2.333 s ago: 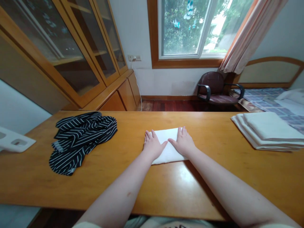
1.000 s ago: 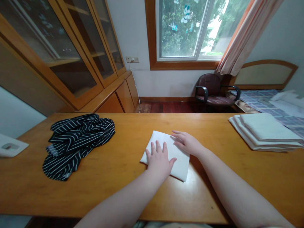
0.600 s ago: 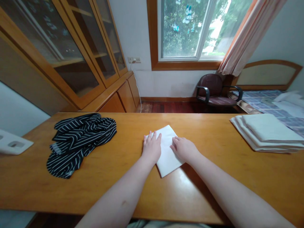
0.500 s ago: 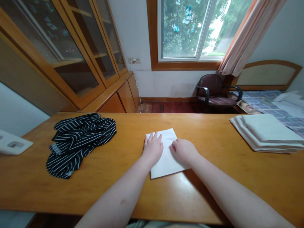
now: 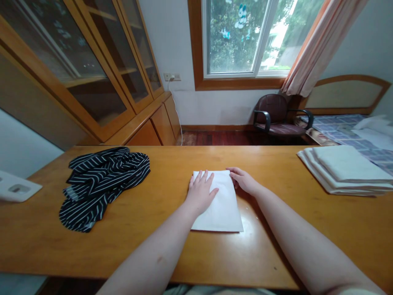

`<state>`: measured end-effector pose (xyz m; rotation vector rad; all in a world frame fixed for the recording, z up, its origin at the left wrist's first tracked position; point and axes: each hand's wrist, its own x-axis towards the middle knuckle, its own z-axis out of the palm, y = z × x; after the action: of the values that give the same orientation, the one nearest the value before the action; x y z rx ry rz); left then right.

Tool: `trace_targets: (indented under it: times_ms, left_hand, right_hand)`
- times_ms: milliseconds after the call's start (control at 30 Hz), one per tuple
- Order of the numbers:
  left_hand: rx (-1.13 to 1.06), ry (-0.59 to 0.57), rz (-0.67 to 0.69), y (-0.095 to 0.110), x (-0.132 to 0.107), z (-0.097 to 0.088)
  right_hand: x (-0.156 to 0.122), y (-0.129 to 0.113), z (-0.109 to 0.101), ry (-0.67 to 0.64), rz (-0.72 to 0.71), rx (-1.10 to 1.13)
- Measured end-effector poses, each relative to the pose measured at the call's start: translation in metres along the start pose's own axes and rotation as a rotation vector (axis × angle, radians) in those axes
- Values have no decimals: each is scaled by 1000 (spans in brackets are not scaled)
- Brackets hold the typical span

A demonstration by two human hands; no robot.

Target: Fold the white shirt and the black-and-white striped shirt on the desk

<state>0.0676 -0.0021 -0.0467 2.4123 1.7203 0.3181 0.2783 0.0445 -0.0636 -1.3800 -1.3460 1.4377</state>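
A folded white cloth (image 5: 222, 213) lies flat on the wooden table in front of me, its near edge almost level with the table's front edge. My left hand (image 5: 200, 193) rests on its upper left part, palm down with the fingers spread. At the cloth's far right corner, my right hand (image 5: 244, 181) has its fingers curled around the edge, the index finger reaching over the corner. The undersides of the right fingers are partly hidden.
A stack of folded white cloths (image 5: 344, 168) sits at the table's right. On the left lies a crumpled black garment with white stripes (image 5: 107, 180), beside a white plastic object (image 5: 18, 187). Beyond the table (image 5: 166, 246) stand a glass-door cabinet (image 5: 144, 107) and an armchair (image 5: 274, 112).
The white cloth has turned to lie squarer to the table. My right hand has moved from its middle out to the far right corner. The left hand has shifted slightly right, fingers spread wider.
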Motion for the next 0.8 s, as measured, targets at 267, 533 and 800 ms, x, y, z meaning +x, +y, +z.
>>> trace_targets:
  times_ms: [267,533,800]
  left_hand:
    - [-300,80,-214,-46,22,-6]
    - [-443,-20,-150,-72,31,-17]
    - [-402,2,-242,-66,34,-13]
  right_hand:
    - [-1,-2,-5,-84,28,44]
    - [-6,-2,-14,-268,45,41]
    - [0,4,-12,-186,26,-96]
